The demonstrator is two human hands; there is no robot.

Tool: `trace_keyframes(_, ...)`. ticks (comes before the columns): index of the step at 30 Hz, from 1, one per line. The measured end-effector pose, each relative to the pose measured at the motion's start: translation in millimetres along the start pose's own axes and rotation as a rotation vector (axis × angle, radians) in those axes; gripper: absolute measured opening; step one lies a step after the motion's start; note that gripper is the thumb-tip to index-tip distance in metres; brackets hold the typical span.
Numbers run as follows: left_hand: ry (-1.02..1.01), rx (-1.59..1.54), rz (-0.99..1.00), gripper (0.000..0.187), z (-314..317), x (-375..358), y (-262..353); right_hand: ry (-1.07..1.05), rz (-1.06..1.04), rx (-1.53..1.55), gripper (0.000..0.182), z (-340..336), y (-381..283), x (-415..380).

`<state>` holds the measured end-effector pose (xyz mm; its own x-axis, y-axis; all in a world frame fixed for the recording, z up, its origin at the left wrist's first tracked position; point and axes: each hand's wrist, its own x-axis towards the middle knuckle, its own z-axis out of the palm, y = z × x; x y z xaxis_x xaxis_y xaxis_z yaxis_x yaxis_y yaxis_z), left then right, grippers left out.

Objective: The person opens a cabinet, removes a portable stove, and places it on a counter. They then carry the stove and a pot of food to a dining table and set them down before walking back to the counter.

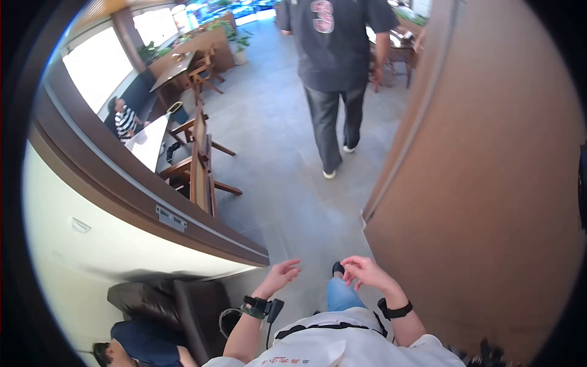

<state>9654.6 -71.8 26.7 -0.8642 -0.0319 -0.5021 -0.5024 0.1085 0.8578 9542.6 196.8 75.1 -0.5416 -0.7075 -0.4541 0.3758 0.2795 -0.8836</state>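
both hands empty, raised before the waist: left hand [280, 274] open-fingered, right hand [365, 272] loosely curled.

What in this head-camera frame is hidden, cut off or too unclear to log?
- Person walking ahead: cut off above the shoulders by the top edge.
- Seated person at lower left: cut off by the bottom edge.
- Right hand: fingers curled; whether they pinch anything is too small to tell.
- Table by the window: partly hidden behind the wooden rail.

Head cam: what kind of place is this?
Probably a cafe or restaurant dining room: wooden tables and chairs line the windows, a seated person sits at a white table, and potted plants edge a tiled aisle. Both hands, left hand and right hand, are empty.
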Motion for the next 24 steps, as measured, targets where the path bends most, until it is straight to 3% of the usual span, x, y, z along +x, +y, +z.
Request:
trace_keyframes(1, 0.078, 0.046, -0.029, 0.040, -17.4, 13.9, -17.0, -0.037, -0.004, -0.017, 0.029, -9.0, -10.7, 28.2)
trace_keyframes(4, 0.435, -0.309, -0.091, 0.037, -66.0, 46.8, -104.6, -0.140, -0.009, -0.040, 0.030, -31.2, -48.8, 122.1)
trace_keyframes(6, 0.615, -0.187, -0.330, 0.021, -91.4, 59.5, -234.6, -0.197, 0.015, -0.075, 0.029, -51.3, -74.9, 166.8)
trace_keyframes(7, 0.334, 0.534, -0.498, 0.022, -86.8, 41.8, -243.2, -0.226, 0.030, -0.106, 0.029, -59.5, -91.3, 192.4)
trace_keyframes(8, 0.036, 1.260, -0.531, 0.024, -82.0, 23.4, -249.7, -0.237, 0.031, -0.124, 0.029, -69.3, -106.7, 216.6)
trace_keyframes(9, -0.157, 1.369, -0.475, 0.024, -87.3, 28.1, -250.9, -0.248, 0.038, -0.139, 0.030, -78.4, -117.4, 241.1)
trace_keyframes(14, -0.174, 0.907, -0.517, 0.025, -138.4, 136.1, -213.8, -0.277, 0.064, -0.209, 0.032, -123.9, -165.6, 350.5)
trace_keyframes(21, -0.301, 0.862, -0.372, 0.025, -250.5, 345.2, -149.7, -0.160, 0.070, -0.135, 0.031, -221.2, -234.0, 523.3)
trace_keyframes(23, -0.473, 0.855, -0.135, 0.026, -302.6, 400.3, -143.1, -0.021, 0.129, -0.110, 0.030, -257.9, -256.8, 572.6)
trace_keyframes(24, -0.695, 0.678, 0.188, 0.026, -333.5, 426.3, -148.9, 0.046, 0.191, -0.087, 0.029, -274.8, -256.6, 583.5)
